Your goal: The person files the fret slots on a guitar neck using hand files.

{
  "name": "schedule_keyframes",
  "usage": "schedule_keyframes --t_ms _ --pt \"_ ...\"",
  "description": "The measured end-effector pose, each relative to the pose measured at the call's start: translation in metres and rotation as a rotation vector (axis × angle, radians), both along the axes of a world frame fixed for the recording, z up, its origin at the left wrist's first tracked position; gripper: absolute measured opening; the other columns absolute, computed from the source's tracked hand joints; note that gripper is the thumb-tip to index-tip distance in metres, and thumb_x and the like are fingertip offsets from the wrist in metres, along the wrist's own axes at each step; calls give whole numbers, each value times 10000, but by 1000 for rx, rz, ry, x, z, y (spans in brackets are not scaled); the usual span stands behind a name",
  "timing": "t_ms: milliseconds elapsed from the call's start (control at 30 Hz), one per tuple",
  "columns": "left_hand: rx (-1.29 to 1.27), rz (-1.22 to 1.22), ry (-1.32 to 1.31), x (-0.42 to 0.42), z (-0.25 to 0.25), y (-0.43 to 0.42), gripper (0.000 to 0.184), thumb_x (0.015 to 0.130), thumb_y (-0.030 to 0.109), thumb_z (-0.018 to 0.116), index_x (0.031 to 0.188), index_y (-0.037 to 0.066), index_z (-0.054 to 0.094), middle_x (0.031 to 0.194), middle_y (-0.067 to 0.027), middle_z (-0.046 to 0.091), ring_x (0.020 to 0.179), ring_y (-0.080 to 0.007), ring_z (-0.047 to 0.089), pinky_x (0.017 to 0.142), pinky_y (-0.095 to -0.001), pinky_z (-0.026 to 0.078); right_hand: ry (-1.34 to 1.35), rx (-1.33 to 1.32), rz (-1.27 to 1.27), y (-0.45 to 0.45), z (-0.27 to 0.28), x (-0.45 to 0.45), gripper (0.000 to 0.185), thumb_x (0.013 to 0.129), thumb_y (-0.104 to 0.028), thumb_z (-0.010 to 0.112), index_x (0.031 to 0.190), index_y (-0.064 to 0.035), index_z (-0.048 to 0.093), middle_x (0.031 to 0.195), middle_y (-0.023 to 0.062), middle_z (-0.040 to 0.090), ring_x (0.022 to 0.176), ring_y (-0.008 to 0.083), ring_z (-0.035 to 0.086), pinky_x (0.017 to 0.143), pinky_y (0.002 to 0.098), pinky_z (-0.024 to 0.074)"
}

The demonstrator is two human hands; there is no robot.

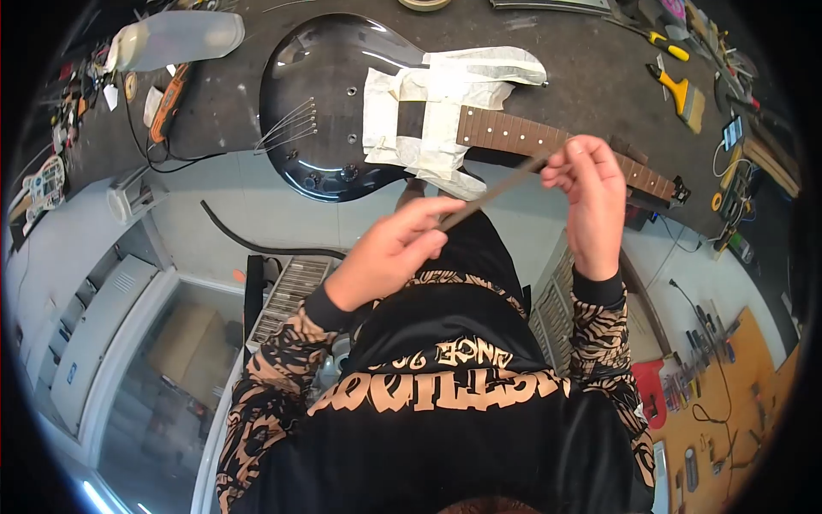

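Between the left hand (390,255) and the right hand (592,197), a thin strip (498,190)

An orange tool (171,101) lies on the dark workbench (227,98), left of a dark guitar body (317,68) with loose strings (293,124). The left hand is nearly closed, gripping the strip's lower end between thumb and fingers; the strip slants up and rightward from it. Pale tape (443,86) covers part of the body beside the fretted neck (514,132). The right hand pinches the strip's upper end, which reaches it from the left, and overlaps the neck in view. Farther right lies a yellow-handled brush (683,97).
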State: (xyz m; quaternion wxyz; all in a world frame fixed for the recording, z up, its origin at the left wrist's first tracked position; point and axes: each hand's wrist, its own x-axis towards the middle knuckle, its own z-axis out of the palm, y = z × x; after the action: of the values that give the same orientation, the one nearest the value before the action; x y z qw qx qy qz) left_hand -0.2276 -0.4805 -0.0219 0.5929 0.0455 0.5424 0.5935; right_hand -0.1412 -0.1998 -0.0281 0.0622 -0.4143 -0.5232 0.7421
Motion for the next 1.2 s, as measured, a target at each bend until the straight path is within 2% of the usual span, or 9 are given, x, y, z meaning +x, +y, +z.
schedule_keyframes --t_ms 133,267,333,433,500,667,800,967,1200 --pt "11 299 -75 -34 -3 -11 534 1111 120 560 1605 57 367 864 -65 593 608 -89 522 537 -213 427 -41 257 104 8 -28 -5 182 1111 -185 607 1056 -15 642 839 16 652 785 86 624 754 254 530" --pt "-111 111 200 -60 -14 -22 520 1095 118 591 1581 35 429 876 -38 585 695 -72 542 604 -206 454 -40 228 236 -10 -45 -10 168 1114 -176 599 1119 -13 636 872 -3 632 788 70 592 740 244 509" --pt "-130 -35 181 -64 -14 -28 504 1087 116 607 1563 31 466 885 -25 586 713 -65 544 615 -204 454 68 -51 201 -27 -39 -21 199 1094 -142 630 1247 -16 612 973 -2 636 806 64 588 726 233 502" --pt "-46 -355 340 -74 -17 -18 441 1060 100 648 1495 50 598 1031 -31 717 804 -129 629 760 -326 538 78 -309 255 -41 -29 -31 209 1062 -101 671 1245 -12 624 971 4 656 797 53 596 695 216 500" --pt "-11 -484 334 -84 -23 -17 436 1046 81 656 1480 58 618 1035 -37 724 800 -128 637 767 -330 540 12 -228 213 -36 -38 -27 158 1064 -100 668 1192 -11 645 925 2 660 776 50 596 678 213 496" --pt "-15 -46 -27 -87 -55 -37 478 1110 119 565 1548 -30 445 768 -42 555 575 -86 489 529 -230 410 -114 342 -85 -43 -61 -29 100 1077 -113 657 1084 -18 686 849 -5 657 742 51 589 654 229 487" --pt "-64 -58 -88 -97 -59 -16 463 1134 106 517 1574 -18 445 743 8 526 612 -57 470 555 -209 382 -118 1248 481 -50 -77 -30 239 915 -36 759 1151 -75 746 1012 31 680 992 241 636 872 383 487" --pt "-92 -108 -65 -99 -67 -12 478 1143 120 508 1594 -20 441 737 4 533 591 -56 464 529 -208 369 -215 1260 510 -74 -90 -25 516 812 -42 771 1291 -233 763 1259 15 628 1230 294 568 1045 476 381" --pt "-99 -102 -54 -89 -73 -11 468 1146 118 500 1588 -27 452 737 -14 543 581 -62 459 517 -212 367 -202 1295 497 -72 -101 -16 601 765 -32 762 1320 -264 759 1288 6 610 1255 280 548 1048 453 365"
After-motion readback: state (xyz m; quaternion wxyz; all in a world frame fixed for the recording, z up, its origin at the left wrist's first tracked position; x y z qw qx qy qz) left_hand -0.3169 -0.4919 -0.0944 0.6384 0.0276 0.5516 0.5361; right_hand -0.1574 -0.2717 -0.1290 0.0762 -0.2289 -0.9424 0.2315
